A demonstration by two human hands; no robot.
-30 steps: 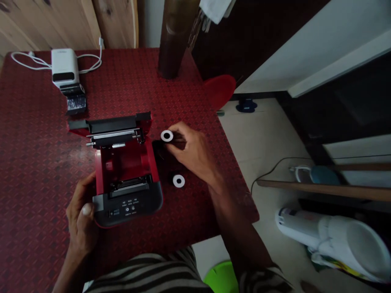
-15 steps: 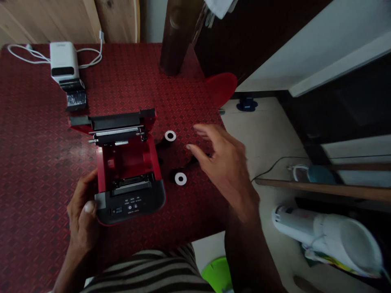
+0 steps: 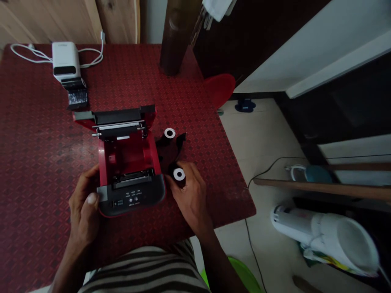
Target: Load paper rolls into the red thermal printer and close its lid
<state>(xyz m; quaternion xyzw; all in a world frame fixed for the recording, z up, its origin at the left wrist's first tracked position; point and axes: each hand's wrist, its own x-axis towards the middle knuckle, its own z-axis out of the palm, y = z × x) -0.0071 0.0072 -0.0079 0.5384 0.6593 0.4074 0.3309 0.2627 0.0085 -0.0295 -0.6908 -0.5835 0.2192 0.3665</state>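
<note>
A red and black printer (image 3: 126,162) stands on the red table (image 3: 36,154) with its lid open. My left hand (image 3: 84,205) grips its front left corner. To the printer's right lie two black ribbon spools with white cores, joined by black film. The far spool (image 3: 169,133) rests free on the table. My right hand (image 3: 189,195) is closed around the near spool (image 3: 179,174), fingers wrapped about its black body.
A small white printer (image 3: 64,61) with a white cable (image 3: 88,57) sits at the table's far left. A dark wooden post (image 3: 175,36) rises at the far edge. The table's right edge drops to the floor, where a white appliance (image 3: 324,240) lies.
My right hand let go of the far spool, swung out to the right, then came back down and closed on the near spool. The left hand stayed on the printer.
</note>
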